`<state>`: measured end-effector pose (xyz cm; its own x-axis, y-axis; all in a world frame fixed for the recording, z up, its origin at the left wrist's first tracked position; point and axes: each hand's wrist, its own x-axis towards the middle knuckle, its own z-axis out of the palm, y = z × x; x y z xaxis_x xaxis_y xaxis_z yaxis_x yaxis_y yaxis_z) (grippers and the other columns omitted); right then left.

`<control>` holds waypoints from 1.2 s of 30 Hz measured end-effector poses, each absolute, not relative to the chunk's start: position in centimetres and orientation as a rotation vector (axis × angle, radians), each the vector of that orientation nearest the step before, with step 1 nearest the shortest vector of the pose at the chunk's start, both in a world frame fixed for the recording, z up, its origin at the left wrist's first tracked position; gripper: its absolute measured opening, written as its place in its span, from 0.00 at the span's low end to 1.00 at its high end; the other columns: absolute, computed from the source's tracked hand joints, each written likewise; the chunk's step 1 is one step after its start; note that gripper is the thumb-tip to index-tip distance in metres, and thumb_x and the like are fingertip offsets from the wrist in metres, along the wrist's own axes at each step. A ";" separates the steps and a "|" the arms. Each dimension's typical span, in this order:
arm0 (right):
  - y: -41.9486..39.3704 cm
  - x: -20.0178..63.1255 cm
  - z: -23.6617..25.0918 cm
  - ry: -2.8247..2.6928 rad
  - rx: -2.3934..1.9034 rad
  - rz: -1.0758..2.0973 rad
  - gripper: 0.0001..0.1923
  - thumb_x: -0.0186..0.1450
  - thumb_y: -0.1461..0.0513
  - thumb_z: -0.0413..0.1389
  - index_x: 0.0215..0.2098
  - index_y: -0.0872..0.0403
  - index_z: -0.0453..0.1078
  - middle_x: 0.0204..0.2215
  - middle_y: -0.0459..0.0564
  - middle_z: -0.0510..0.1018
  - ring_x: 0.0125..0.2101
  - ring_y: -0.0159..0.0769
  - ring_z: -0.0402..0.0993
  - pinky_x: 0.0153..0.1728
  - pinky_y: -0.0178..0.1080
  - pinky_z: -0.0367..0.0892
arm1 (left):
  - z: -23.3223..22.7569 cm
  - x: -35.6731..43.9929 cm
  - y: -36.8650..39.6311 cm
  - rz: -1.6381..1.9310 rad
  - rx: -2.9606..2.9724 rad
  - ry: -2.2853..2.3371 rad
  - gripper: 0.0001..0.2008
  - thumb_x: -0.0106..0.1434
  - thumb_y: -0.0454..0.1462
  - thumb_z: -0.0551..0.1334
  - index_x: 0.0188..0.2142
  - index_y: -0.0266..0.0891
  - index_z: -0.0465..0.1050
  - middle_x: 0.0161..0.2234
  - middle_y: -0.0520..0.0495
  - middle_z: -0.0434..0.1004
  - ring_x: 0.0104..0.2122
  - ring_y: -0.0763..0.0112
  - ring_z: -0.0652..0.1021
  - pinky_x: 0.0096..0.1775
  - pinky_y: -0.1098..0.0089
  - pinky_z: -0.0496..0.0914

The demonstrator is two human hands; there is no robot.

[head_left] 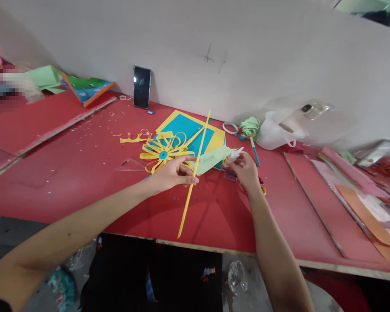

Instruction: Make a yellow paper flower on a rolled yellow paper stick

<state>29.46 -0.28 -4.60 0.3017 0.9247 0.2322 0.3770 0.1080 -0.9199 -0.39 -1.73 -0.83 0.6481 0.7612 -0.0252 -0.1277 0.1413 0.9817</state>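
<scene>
Over the red table (68, 173), left hand (172, 173) pinches yellow strip (195, 167).

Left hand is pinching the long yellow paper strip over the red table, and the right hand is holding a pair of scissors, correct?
Not quite. The head view shows the right hand holding a small white glue bottle, not scissors. The left hand does pinch the long yellow paper strip over the red table.

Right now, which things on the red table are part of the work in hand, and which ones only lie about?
In use:
left hand
long yellow paper strip
right hand
small white glue bottle
yellow paper flower

Lying about:
black phone
white plastic bag
green paper strip roll
</scene>
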 end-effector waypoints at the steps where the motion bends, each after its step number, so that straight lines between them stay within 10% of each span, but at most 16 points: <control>1: -0.3 29.2 -4.4 -1.264 -1.436 0.638 0.26 0.49 0.59 0.66 0.45 0.52 0.67 0.40 0.47 0.77 0.41 0.38 0.75 0.47 0.44 0.69 | -0.8 -0.4 -1.7 0.706 1.280 0.609 0.33 0.52 0.38 0.72 0.55 0.38 0.62 0.25 0.55 0.75 0.25 0.77 0.73 0.33 0.72 0.68; 9: -4.6 23.0 -0.3 -1.197 -1.219 0.137 0.17 0.61 0.63 0.59 0.49 0.48 0.71 0.50 0.51 0.71 0.49 0.39 0.69 0.55 0.45 0.64 | -0.4 -0.4 -1.7 0.862 1.337 0.591 0.27 0.51 0.38 0.72 0.49 0.38 0.68 0.25 0.56 0.71 0.27 0.77 0.73 0.35 0.73 0.68; 15: -7.6 17.9 -0.1 -1.735 -1.098 0.878 0.10 0.67 0.57 0.55 0.32 0.52 0.76 0.27 0.48 0.77 0.29 0.35 0.72 0.34 0.37 0.68 | -0.2 -0.9 -1.7 0.862 1.483 0.581 0.15 0.53 0.37 0.71 0.39 0.37 0.73 0.28 0.51 0.76 0.30 0.75 0.76 0.37 0.73 0.70; 20: -7.9 17.2 -1.0 -1.605 -0.978 1.497 0.19 0.68 0.49 0.52 0.41 0.55 0.75 0.29 0.51 0.80 0.23 0.31 0.71 0.20 0.32 0.65 | -0.1 -1.0 -1.7 0.808 1.433 0.585 0.14 0.53 0.39 0.71 0.36 0.37 0.72 0.29 0.49 0.77 0.29 0.73 0.77 0.35 0.72 0.71; 36: -7.8 17.6 -0.7 -1.332 -0.732 2.092 0.13 0.66 0.55 0.57 0.36 0.59 0.72 0.28 0.50 0.80 0.25 0.35 0.80 0.19 0.31 0.72 | 0.2 -0.9 -1.8 0.675 1.368 0.511 0.17 0.60 0.48 0.65 0.32 0.35 0.78 0.27 0.46 0.76 0.27 0.74 0.73 0.32 0.71 0.69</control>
